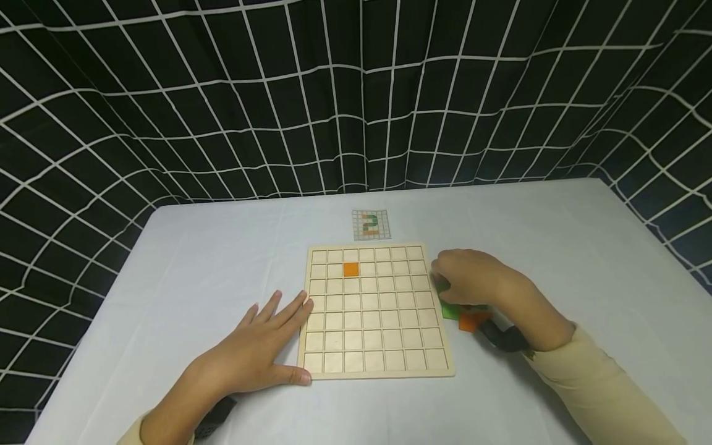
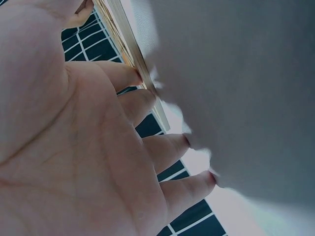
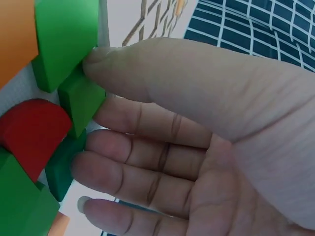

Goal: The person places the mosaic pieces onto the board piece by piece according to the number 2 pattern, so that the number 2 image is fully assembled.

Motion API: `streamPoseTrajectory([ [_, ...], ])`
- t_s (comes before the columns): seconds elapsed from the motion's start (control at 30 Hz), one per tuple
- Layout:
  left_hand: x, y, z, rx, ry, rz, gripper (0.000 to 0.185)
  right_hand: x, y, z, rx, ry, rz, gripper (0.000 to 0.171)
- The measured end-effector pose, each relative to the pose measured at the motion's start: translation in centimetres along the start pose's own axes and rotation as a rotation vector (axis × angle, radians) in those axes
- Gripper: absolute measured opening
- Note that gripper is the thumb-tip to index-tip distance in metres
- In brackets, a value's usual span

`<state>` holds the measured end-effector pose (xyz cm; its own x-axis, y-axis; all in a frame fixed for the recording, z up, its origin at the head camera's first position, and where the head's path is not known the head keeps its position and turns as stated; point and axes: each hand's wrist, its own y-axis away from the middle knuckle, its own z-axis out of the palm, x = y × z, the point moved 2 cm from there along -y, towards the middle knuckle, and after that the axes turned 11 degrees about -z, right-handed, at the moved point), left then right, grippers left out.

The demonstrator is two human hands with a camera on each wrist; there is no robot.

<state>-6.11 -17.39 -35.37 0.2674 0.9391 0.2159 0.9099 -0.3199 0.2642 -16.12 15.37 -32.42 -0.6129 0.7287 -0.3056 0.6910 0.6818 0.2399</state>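
A pale wooden grid board (image 1: 384, 303) lies flat on the table, with an orange square tile (image 1: 351, 269) in a cell of its second row. My left hand (image 1: 258, 337) spreads its straight fingers at the board's left edge; in the left wrist view, two fingertips (image 2: 147, 96) touch the board's side. Right of the board, my right hand (image 1: 473, 277) reaches down among loose coloured blocks. The right wrist view has its thumb and index finger pinching a green block (image 3: 82, 101) that lies among the others.
Around the pinched block lie a larger green block (image 3: 66, 39), a red rounded block (image 3: 37, 130), a dark green block (image 3: 64, 167) and an orange block (image 1: 473, 320). Behind the board is a small card (image 1: 371, 225) with a coloured grid pattern. A black curtain with white lines (image 1: 361, 99) surrounds the table.
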Motion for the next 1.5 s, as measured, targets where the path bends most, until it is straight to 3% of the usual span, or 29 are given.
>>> streamPoseTrajectory([
  [0.27,0.0,0.0,-0.1,-0.011,-0.005,-0.007,0.1,0.2,-0.3,0.1,0.002,0.02,-0.01,0.017],
  [0.47,-0.1,0.0,-0.1,-0.016,-0.007,-0.009,0.1,0.4,-0.3,-0.1,-0.019,-0.066,0.0,0.014],
  [0.6,-0.2,0.0,-0.1,-0.015,-0.009,-0.012,0.1,0.3,-0.6,-0.1,-0.005,-0.113,-0.046,0.013],
  [0.83,-0.1,0.0,-0.1,-0.012,0.002,-0.013,0.101,0.0,-1.1,-0.2,0.059,-0.092,-0.15,0.014],
  [1.1,-0.1,0.1,0.0,-0.01,0.009,-0.011,0.101,-0.5,-2.0,-0.5,0.074,-0.063,-0.215,0.013],
  [1.5,0.0,0.0,0.0,-0.023,0.019,-0.019,0.101,-1.6,-3.8,-0.6,0.099,-0.05,-0.289,0.024],
])
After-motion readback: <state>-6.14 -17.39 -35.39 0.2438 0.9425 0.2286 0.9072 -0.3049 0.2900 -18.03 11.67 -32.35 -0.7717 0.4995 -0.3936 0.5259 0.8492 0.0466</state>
